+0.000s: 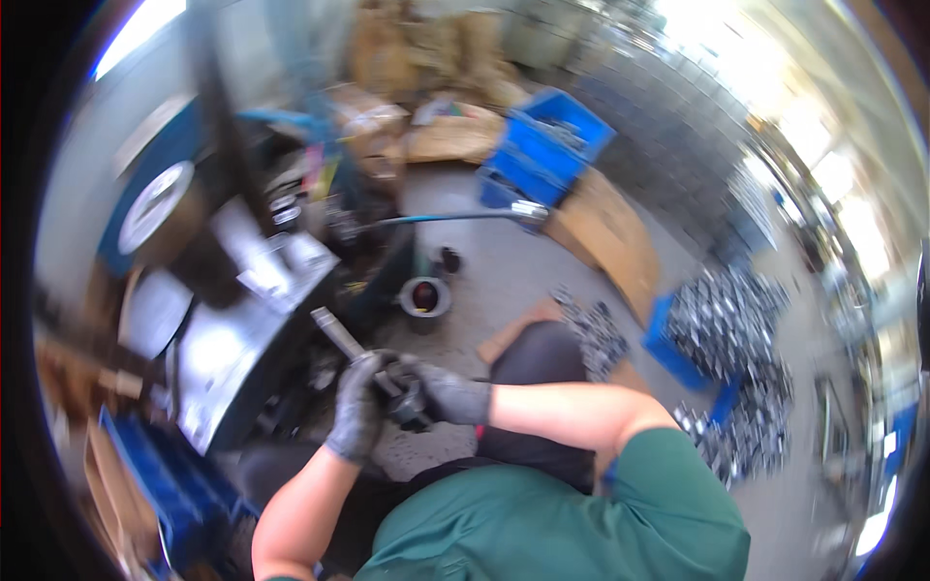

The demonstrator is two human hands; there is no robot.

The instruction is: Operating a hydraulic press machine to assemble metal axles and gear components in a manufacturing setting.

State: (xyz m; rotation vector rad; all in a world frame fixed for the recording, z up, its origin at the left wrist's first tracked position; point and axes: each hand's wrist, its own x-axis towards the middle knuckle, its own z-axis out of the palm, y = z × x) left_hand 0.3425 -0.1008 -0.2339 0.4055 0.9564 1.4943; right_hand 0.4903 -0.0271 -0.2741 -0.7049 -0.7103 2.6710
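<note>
Both gloved hands grasp 1 metal part: the left hand (356, 409) grips its grey rod (338, 334), the right hand (448, 394) its dark end (408, 405).

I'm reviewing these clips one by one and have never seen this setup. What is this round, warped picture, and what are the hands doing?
There is no machine: a camera worn on a person's head looks down through a very wide lens, which bends the edges. The person sits in a workshop, wearing grey gloves. The left hand grips a metal rod; the right hand holds a dark part at its lower end. On the concrete floor are a small pot and blue crates heaped with shiny metal parts. Much is blurred.
</note>
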